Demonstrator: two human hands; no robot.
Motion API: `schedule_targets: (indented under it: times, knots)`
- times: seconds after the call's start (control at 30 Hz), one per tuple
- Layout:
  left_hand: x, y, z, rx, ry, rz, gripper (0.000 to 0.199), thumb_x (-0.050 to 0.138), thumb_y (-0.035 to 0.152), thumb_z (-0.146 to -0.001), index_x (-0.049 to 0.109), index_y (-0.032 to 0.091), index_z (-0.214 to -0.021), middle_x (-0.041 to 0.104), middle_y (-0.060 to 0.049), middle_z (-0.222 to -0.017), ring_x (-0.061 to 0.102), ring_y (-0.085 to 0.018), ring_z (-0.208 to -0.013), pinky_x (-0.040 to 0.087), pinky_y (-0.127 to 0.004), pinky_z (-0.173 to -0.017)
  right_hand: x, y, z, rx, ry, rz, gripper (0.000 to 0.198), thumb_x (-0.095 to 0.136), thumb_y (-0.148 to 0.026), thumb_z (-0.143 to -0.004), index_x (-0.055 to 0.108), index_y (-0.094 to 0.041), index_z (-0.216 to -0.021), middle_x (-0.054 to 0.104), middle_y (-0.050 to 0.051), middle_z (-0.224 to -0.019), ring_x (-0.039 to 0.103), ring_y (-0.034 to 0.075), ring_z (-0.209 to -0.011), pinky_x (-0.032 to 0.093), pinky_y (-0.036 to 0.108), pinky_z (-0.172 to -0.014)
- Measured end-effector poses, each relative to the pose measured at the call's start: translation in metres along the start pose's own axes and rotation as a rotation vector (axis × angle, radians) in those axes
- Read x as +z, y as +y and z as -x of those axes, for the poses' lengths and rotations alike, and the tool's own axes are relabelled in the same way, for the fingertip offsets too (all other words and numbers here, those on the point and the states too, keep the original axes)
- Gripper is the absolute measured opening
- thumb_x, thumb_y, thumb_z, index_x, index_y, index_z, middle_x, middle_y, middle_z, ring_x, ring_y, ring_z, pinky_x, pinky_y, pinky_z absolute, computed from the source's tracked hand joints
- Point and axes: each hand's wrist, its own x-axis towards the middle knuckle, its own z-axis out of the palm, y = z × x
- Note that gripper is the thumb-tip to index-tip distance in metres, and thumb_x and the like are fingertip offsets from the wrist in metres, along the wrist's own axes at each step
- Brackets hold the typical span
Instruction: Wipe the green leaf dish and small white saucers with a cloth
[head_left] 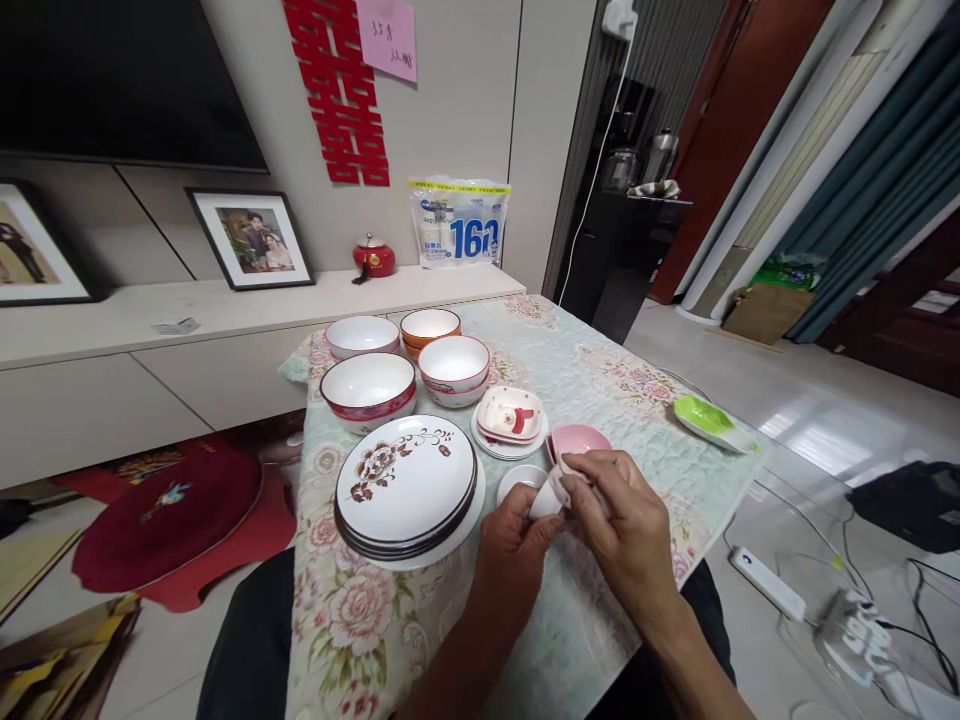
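Small white dish (546, 502) in both hands, over a flowered tablecloth (360, 610)

Dish held up near the close side of the table, tilted, its full shape partly hidden by the fingers. Left hand (517, 548): thumb and fingers pinching the dish from its left and lower side. Right hand (622, 505): thumb and bent fingers pinched together at the dish's upper right; the exact contact of the hidden fingers, cannot tell.

Just beyond the hands, a round white saucer (519, 481) and a pink bowl (583, 440). Behind the saucer, a squarish bowl (512, 412) with a red-scarfed figure, stacked on round white plates (499, 449). Left of the hands, a pile of dinner plates (409, 475), brown flowers on the top one. Past those, bigger bowls (367, 382) grouped, some nested. Well apart, by the table's right edge, a green dish (703, 415).
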Motion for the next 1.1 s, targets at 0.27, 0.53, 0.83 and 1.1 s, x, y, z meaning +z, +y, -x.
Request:
schedule_targets:
  times: [0.27,0.53,0.83,1.1]
  knots:
    - [0.0,0.0,-0.002,0.061,0.068,-0.045,0.009,0.059,0.025,-0.081,0.057,0.02,-0.074,0.059,0.002,-0.069,0.052,-0.017,-0.068,0.042,-0.027,-0.065,0.014,-0.023,0.011,-0.161,0.035,0.105,0.023,0.06,-0.012,-0.094,0.068,-0.016,-0.115,0.062,0.011,-0.1,0.057,0.023,-0.091,0.052,0.037,-0.076]
    - [0.001,0.003,0.001,0.012,0.008,-0.049,0.009,0.063,0.026,-0.08,0.059,0.019,-0.075,0.054,0.004,-0.064,0.046,-0.014,-0.062,0.038,-0.025,-0.06,0.007,0.002,0.001,-0.071,0.029,0.004,0.017,0.061,-0.015,-0.095,0.071,-0.02,-0.107,0.064,0.008,-0.097,0.061,0.021,-0.091,0.052,0.034,-0.077]
    - [0.001,0.001,0.0,0.039,0.025,0.064,0.008,0.062,0.025,-0.08,0.058,0.02,-0.076,0.06,0.001,-0.071,0.052,-0.016,-0.07,0.044,-0.028,-0.068,0.011,-0.018,0.008,-0.174,0.039,0.015,0.025,0.061,-0.009,-0.093,0.072,-0.019,-0.112,0.062,0.009,-0.1,0.057,0.021,-0.092,0.049,0.035,-0.077]
    - [0.002,0.004,0.001,-0.032,-0.02,0.157,0.008,0.067,0.02,-0.077,0.059,0.018,-0.077,0.061,0.002,-0.07,0.052,-0.015,-0.068,0.042,-0.026,-0.065,0.004,0.002,0.002,-0.007,0.016,-0.163,0.019,0.061,-0.015,-0.095,0.074,-0.023,-0.107,0.062,0.006,-0.099,0.06,0.018,-0.095,0.05,0.032,-0.079]
